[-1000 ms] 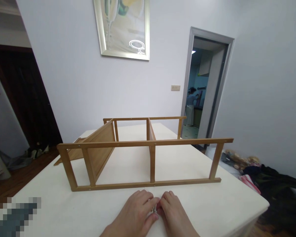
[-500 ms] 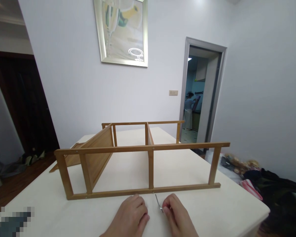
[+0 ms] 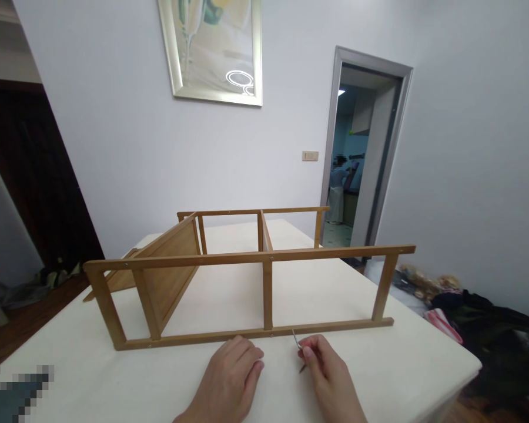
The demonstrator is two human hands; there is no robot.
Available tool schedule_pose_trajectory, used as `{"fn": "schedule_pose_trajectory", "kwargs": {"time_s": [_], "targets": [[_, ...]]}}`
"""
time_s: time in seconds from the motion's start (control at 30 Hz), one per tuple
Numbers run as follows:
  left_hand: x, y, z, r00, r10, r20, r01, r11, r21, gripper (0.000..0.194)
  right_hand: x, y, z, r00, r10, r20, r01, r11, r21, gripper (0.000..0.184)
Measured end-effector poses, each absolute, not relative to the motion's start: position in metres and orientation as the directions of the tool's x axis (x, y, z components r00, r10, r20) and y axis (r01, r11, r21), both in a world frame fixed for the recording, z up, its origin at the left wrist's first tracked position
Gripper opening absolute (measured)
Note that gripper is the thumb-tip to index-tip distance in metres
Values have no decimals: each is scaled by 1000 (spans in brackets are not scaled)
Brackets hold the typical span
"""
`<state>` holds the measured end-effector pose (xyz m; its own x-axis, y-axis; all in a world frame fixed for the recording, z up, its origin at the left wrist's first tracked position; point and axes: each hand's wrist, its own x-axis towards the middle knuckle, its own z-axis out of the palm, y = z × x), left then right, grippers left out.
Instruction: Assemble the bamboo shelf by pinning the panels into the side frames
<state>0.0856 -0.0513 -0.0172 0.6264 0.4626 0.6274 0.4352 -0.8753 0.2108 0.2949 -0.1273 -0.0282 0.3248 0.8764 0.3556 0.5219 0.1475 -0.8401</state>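
Note:
A wooden shelf frame (image 3: 268,296) lies on its side across the white table (image 3: 423,376), with one ladder-like side facing me. Small metal screw heads show along its rails. Just in front of the near lower rail, my right hand (image 3: 328,373) pinches a thin, bent metal hex key (image 3: 295,339). The key's upper end is close to the rail; whether they touch I cannot tell. My left hand (image 3: 227,379) rests on the tabletop with its fingers curled in, knuckles against or very near the same rail. Its palm is hidden, so anything inside does not show.
A loose wooden panel (image 3: 122,281) lies at the table's far left. Dark clothes and bags (image 3: 489,329) are heaped beyond the right edge. A person (image 3: 336,191) stands in the room past the doorway (image 3: 374,147). A framed picture (image 3: 216,70) hangs on the wall.
My right hand has moved slightly up and to the right with the hex key, away from the middle post's screw. The left hand stays almost in place. The view has tilted down a little.

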Motion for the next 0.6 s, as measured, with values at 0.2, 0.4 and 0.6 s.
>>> {"fn": "schedule_pose_trajectory", "kwargs": {"time_s": [0.2, 0.4, 0.6], "targets": [[93, -63, -15, 656, 458, 600, 396, -886, 243, 13, 286, -131, -29, 307, 860, 408, 525, 204, -826, 23], [132, -91, -23, 711, 559, 426, 476, -829, 293, 12, 287, -126, -28, 358, 877, 320, 425, 153, -892, 31], [162, -95, -31, 695, 614, 374, 536, -789, 301, 20, 286, -126, -25, 344, 882, 322, 472, 134, -871, 28]]}}
